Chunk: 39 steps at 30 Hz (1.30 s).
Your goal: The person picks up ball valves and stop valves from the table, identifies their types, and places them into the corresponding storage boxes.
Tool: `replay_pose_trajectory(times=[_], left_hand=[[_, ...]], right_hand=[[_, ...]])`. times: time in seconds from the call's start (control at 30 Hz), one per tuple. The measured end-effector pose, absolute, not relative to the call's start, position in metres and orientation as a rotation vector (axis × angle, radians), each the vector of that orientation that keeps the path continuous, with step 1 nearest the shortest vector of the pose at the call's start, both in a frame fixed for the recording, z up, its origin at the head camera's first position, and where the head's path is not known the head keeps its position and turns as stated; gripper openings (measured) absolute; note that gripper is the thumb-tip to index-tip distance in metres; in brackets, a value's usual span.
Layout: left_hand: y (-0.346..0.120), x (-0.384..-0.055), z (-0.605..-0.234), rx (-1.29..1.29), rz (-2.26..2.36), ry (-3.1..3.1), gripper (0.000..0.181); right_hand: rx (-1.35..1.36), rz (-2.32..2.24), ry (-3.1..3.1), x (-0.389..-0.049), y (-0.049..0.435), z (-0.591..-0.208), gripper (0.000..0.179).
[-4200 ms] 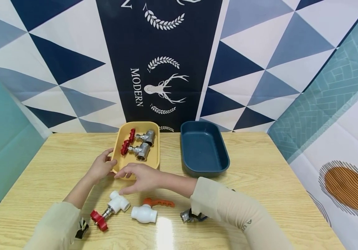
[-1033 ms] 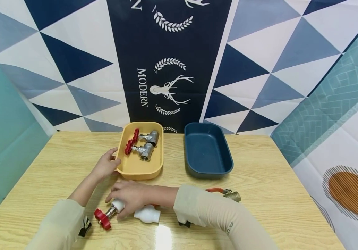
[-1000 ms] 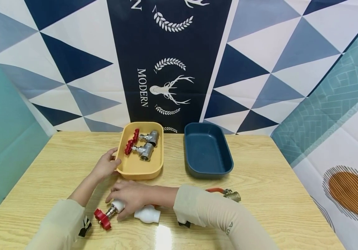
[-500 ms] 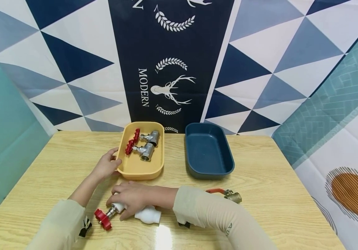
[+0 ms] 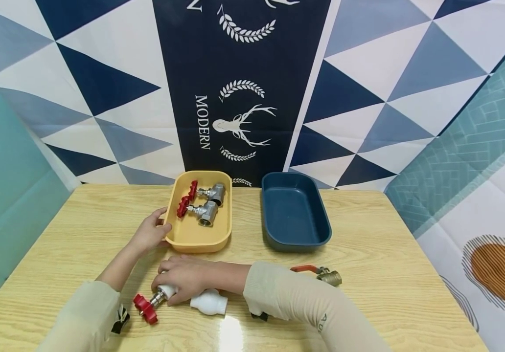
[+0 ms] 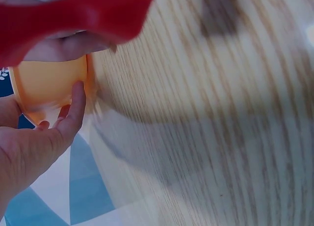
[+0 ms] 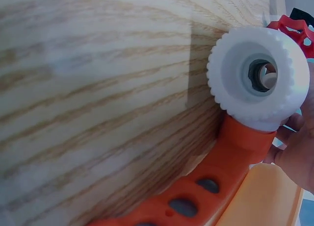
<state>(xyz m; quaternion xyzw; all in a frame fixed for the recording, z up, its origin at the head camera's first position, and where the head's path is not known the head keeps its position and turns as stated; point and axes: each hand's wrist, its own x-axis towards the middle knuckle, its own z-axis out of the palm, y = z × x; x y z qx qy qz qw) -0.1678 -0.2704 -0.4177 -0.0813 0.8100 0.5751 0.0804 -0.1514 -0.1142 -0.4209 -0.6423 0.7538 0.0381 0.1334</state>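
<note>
Beside the right hand (image 5: pixel 183 276), its forearm (image 5: pixel 229 276) partly overhangs a white ball valve (image 5: pixel 210 302).

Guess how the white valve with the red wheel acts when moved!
The white valve looks plastic, so probably stiff. Its metal stem and red wheel might make that end heavier; the wheel's bumpy edge should discourage rolling.

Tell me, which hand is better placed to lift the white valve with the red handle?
Probably the right hand: it curls over the red-handled valve, while the left hand is occupied holding the yellow bin.
</note>
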Motion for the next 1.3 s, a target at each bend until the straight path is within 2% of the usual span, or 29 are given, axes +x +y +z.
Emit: replay_pose_trajectory(times=[0.4,0.67,1.3], left_hand=[[-0.2694,-0.168,-0.4182,-0.226,1.717,2.422,0.057],[-0.2674,-0.1675,-0.416,-0.242,1.717,2.414,0.057],[-0.2698,-0.1674,-0.4165,-0.248,1.718,2.417,0.058]], right_hand=[[-1.951,0.046,2.18,-0.1527,-0.1139,-0.4245,0.039],[-1.894,-0.058,2.18,-0.1528,-0.1136,-0.4238,0.043],[-1.839,-0.174,2.195,-0.1545,-0.1076,-0.4188,0.038]])
